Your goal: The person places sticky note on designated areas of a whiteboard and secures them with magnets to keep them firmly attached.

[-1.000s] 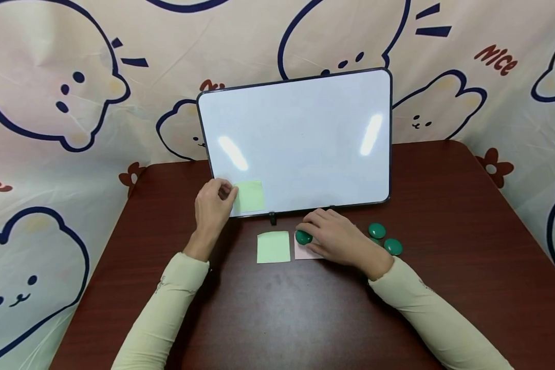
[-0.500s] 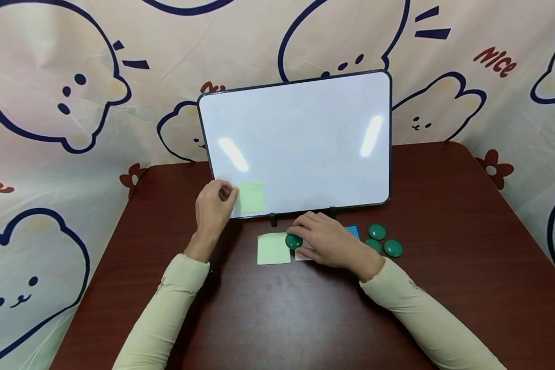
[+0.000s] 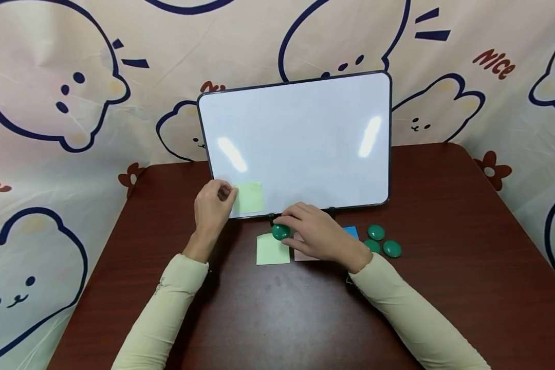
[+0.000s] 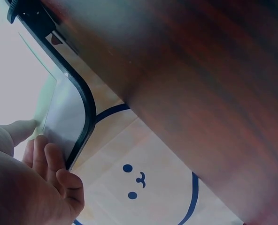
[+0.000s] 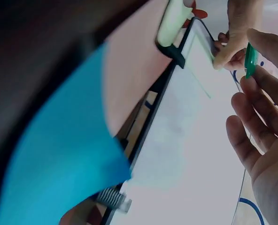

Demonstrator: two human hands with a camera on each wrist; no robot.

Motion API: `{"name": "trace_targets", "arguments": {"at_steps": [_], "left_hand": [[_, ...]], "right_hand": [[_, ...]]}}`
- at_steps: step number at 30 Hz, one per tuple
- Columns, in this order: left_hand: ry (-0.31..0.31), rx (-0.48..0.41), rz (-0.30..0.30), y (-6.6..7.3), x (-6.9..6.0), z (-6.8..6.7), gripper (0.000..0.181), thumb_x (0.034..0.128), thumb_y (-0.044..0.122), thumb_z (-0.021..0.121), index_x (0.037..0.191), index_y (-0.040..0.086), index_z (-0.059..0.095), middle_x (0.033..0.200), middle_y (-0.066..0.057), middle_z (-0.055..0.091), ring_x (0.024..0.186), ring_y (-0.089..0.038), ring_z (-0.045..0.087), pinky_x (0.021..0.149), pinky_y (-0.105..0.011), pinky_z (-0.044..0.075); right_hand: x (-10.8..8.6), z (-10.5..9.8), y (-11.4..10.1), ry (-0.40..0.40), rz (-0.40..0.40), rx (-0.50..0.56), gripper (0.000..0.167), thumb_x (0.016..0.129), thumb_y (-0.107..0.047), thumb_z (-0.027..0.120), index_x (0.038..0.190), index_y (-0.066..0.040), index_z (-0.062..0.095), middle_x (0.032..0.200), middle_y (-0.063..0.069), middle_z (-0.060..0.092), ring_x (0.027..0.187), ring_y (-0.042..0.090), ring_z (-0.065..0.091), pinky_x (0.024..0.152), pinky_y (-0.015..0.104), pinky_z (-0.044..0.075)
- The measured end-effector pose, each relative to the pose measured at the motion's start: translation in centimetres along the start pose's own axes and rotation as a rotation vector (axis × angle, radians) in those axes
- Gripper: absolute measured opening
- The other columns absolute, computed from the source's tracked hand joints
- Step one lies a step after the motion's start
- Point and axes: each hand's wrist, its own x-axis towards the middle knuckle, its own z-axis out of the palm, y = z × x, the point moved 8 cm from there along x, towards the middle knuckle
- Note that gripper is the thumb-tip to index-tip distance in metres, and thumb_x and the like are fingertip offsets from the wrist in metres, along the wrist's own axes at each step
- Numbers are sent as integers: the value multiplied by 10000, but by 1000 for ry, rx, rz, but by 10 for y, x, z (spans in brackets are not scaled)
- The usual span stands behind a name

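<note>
My left hand [image 3: 210, 208] pinches the left edge of a light green sticky note [image 3: 251, 197] that lies against the lower left corner of the whiteboard [image 3: 300, 139]. In the left wrist view, thumb and fingers meet at the edge of that note [image 4: 46, 101]. Between thumb and fingertips, my right hand [image 3: 316, 231] holds a round green magnet [image 3: 280, 232], above a second light green sticky note [image 3: 269, 253] on the table. The right wrist view shows this magnet [image 5: 250, 60] edge-on, apart from the board.
Partly under my right hand lie a pink sticky note [image 3: 305, 256] and a blue sticky note [image 3: 352, 231]. Three more green magnets [image 3: 376, 232] sit to their right on the brown table [image 3: 277, 313]. Black clips [image 3: 272, 218] support the board's lower edge. A patterned cloth [image 3: 134, 41] hangs behind.
My right hand has carried the magnet leftward, from over the pink note to over the green note on the table, uncovering part of the blue note. The left hand has stayed in place.
</note>
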Motion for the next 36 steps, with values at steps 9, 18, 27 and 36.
{"name": "trace_targets", "arguments": {"at_steps": [9, 18, 27, 36], "left_hand": [[-10, 12, -14, -1, 0, -2, 157, 899, 194, 744, 919, 52, 680, 865, -110, 675, 767, -245, 636, 686, -380, 526], [-12, 23, -12, -2, 0, -5, 162, 892, 191, 755, 918, 49, 681, 856, -108, 676, 751, -239, 633, 668, -375, 525], [-17, 20, -34, -2, 1, -5, 174, 892, 205, 756, 921, 50, 681, 863, -109, 667, 761, -239, 635, 686, -375, 545], [-20, 16, -27, 0, 1, -3, 181, 892, 212, 757, 918, 47, 686, 855, -109, 667, 754, -239, 637, 677, -366, 549]], "right_hand": [[25, -1, -9, 12, 20, 33, 379, 918, -325, 724, 1256, -169, 655, 1163, -16, 623, 1060, 139, 581, 889, 285, 513], [39, 0, -12, 34, 11, 38, 400, 899, -305, 750, 1252, -147, 648, 1163, 6, 623, 1033, 149, 574, 867, 295, 508], [53, -8, -4, 84, 15, 4, 409, 911, -312, 736, 1261, -120, 649, 1187, 38, 628, 1090, 188, 589, 908, 312, 522], [68, -13, 4, 155, 69, 43, 449, 905, -295, 744, 1295, -109, 621, 1212, 60, 611, 1120, 207, 574, 923, 298, 525]]}}
